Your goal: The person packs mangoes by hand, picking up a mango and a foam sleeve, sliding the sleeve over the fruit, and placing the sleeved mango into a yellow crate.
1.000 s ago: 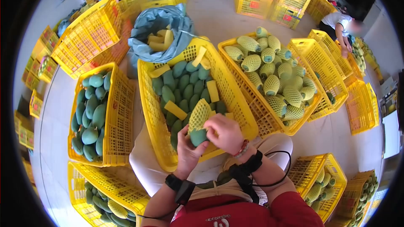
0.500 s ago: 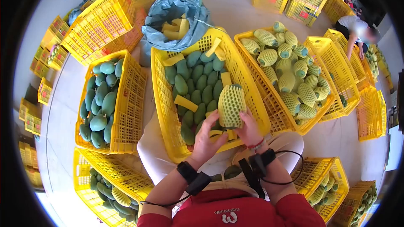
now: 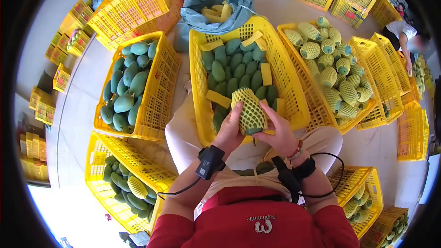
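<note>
Both hands hold a green mango in a yellow foam net (image 3: 249, 110) above the near end of the middle crate. My left hand (image 3: 231, 127) curls against its left side, thumb on the netting. On the right side, my right hand (image 3: 279, 131) grips near the lower end, where bare green skin shows below the net. Beneath them, the yellow crate (image 3: 294, 96) holds several bare green mangoes (image 3: 239, 71) with flat yellow net sleeves (image 3: 218, 98) lying among them. A blue plastic bag (image 3: 190, 16) with more yellow sleeves sits at the crate's far end.
To the left stands a crate of bare mangoes (image 3: 124, 103); to the right, a crate of netted mangoes (image 3: 328, 76). More crates flank my body, including one with mixed mangoes (image 3: 133, 188). A person (image 3: 404, 36) bends over crates at far right.
The netted mango has come nearer to my body and turned, its bare green end now facing me. Both hands have shifted their hold along it. The whole view has swung slightly.
</note>
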`<action>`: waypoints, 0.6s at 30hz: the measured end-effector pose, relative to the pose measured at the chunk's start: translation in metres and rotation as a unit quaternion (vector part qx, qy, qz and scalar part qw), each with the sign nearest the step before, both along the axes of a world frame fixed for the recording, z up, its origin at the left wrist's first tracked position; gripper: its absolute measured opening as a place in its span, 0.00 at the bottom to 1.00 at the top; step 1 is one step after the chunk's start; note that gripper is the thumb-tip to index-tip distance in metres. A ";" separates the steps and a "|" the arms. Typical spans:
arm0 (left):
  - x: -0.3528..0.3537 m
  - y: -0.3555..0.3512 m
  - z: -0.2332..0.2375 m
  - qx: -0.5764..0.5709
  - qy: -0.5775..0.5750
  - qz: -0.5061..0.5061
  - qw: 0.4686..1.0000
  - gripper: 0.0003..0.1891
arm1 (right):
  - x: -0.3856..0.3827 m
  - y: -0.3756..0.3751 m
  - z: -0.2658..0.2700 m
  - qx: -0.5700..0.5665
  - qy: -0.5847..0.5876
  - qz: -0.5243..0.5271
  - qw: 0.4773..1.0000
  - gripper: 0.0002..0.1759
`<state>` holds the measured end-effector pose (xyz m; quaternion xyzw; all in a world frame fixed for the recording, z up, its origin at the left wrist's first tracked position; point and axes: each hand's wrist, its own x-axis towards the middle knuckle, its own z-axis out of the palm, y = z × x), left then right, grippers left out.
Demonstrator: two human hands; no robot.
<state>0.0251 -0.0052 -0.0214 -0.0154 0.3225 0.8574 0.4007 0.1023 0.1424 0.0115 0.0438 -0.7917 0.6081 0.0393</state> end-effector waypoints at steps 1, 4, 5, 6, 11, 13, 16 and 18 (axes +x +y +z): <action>0.005 -0.003 0.002 -0.003 0.008 0.005 1.000 0.30 | 0.002 -0.002 -0.002 0.010 0.012 0.003 1.000 0.48; 0.016 -0.008 0.008 -0.020 0.028 0.027 0.999 0.30 | 0.011 -0.010 -0.007 0.045 0.038 -0.004 0.998 0.49; 0.021 -0.007 0.009 -0.017 0.031 0.020 0.999 0.30 | 0.015 -0.011 -0.007 0.066 0.045 -0.011 0.997 0.50; 0.025 -0.006 0.016 -0.030 0.074 0.047 0.996 0.30 | 0.017 -0.010 -0.004 0.068 0.050 -0.016 0.996 0.50; 0.044 -0.001 0.054 -0.086 0.333 0.135 0.929 0.37 | 0.024 0.000 0.016 -0.074 0.108 -0.062 0.989 0.56; 0.048 0.002 0.061 -0.088 0.350 0.109 0.926 0.44 | 0.024 0.002 0.020 -0.048 0.147 -0.052 0.987 0.54; 0.045 0.004 0.060 -0.123 0.498 0.037 0.857 0.50 | 0.039 -0.001 0.035 0.095 0.166 -0.127 0.973 0.43; 0.046 0.007 0.065 -0.143 0.527 0.017 0.838 0.49 | 0.042 0.007 0.034 0.149 0.203 -0.156 0.955 0.42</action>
